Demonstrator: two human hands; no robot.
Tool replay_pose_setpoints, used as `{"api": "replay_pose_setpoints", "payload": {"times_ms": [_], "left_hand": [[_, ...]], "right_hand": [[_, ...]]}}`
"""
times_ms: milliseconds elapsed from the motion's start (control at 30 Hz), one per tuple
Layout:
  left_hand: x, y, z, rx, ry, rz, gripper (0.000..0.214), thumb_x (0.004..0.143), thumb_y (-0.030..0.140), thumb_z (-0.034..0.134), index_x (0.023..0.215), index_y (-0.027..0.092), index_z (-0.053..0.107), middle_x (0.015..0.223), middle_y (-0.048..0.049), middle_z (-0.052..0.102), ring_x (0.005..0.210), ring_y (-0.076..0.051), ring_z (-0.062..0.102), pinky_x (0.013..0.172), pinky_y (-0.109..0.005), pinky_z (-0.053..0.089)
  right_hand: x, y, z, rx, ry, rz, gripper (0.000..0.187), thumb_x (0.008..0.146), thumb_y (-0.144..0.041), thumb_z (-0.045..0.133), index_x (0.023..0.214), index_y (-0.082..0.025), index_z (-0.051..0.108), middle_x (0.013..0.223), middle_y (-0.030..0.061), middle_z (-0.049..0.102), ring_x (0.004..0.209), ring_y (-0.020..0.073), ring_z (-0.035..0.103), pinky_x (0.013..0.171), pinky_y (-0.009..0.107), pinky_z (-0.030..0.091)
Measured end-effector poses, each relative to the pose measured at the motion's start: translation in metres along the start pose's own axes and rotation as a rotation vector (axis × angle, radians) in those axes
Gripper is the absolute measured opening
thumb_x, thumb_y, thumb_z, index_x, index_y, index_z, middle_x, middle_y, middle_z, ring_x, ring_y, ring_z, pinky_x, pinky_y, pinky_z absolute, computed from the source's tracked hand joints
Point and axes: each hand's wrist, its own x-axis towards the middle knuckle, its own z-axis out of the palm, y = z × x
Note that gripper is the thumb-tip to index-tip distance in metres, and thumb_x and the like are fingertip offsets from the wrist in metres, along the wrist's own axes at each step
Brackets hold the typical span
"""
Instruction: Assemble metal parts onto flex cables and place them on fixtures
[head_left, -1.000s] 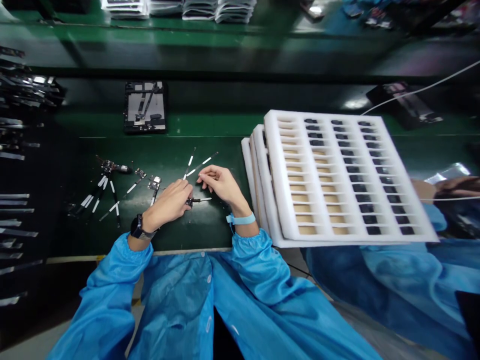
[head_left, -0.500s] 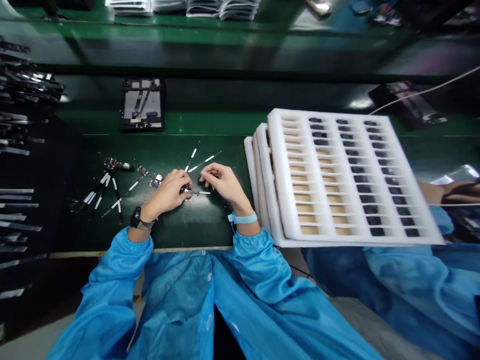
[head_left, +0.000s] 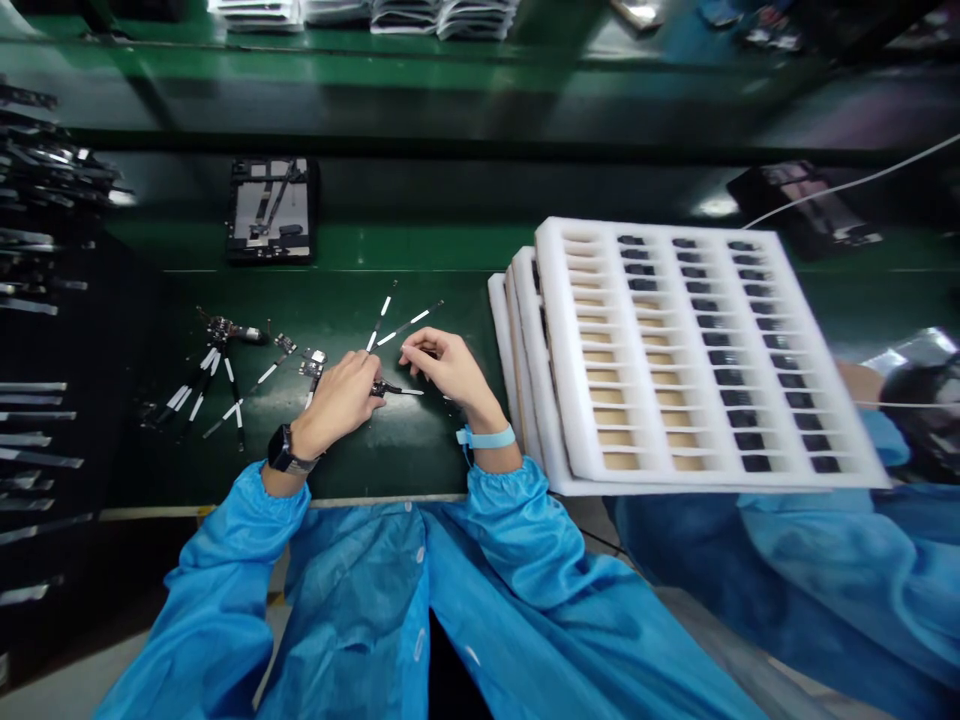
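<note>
My left hand rests on the dark green mat, its fingertips at the end of a small black connector with a thin metal strip. My right hand hovers just beyond that strip, fingers curled, with nothing visible in them. Two white-striped flex strips fan out above my hands. A small circuit piece lies close to my left hand, and a cluster of striped flex parts lies further left.
White foam trays with rows of dark parts stack at my right. An opened device frame lies beyond the mat. Metal strips line the left side. A co-worker's blue sleeve fills the lower right.
The connector now shows further right of my left fingertips, and my left hand has drawn slightly back. The view has drifted a little, shifting the device frame left.
</note>
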Motion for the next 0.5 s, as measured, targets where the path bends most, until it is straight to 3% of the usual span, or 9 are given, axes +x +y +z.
{"api": "replay_pose_setpoints", "payload": {"times_ms": [133,233,367,500], "left_hand": [[0.004,-0.006,-0.001,-0.225,0.037,-0.013,0.02,0.09,0.015,0.072,0.101,0.022,0.058,0.098,-0.0054,0.067,0.094,-0.026,0.064,0.083,-0.039,0.05],[0.008,-0.009,-0.007,-0.518,0.096,-0.017,0.012,0.09,0.018,0.071,0.097,0.022,0.062,0.091,-0.0031,0.069,0.088,-0.022,0.066,0.083,-0.037,0.053],[0.014,-0.014,-0.015,-0.972,0.342,-0.083,0.023,0.086,0.029,0.079,0.101,0.02,0.065,0.092,-0.0041,0.072,0.086,-0.021,0.073,0.083,-0.036,0.059],[0.018,-0.019,-0.016,-1.215,0.503,-0.111,0.034,0.081,0.033,0.086,0.103,0.019,0.064,0.087,-0.0025,0.072,0.077,-0.019,0.074,0.075,-0.033,0.061]], "right_hand": [[0.0,-0.001,0.0,-0.004,-0.003,-0.008,0.033,0.091,-0.051,0.077,0.09,-0.02,0.069,0.084,0.0056,0.074,0.067,0.0161,0.063,0.062,0.029,0.053],[-0.002,-0.003,0.001,-0.005,-0.027,-0.026,0.03,0.092,-0.049,0.076,0.089,-0.019,0.07,0.083,0.0054,0.074,0.067,0.0165,0.063,0.067,0.031,0.054],[-0.003,-0.007,0.001,-0.004,0.007,-0.049,0.03,0.093,-0.049,0.076,0.089,-0.02,0.07,0.083,0.0051,0.074,0.073,0.0186,0.064,0.072,0.034,0.055],[-0.003,-0.005,0.001,0.034,0.126,-0.057,0.03,0.092,-0.05,0.077,0.09,-0.021,0.07,0.085,0.0045,0.071,0.077,0.0189,0.064,0.071,0.033,0.055]]}}
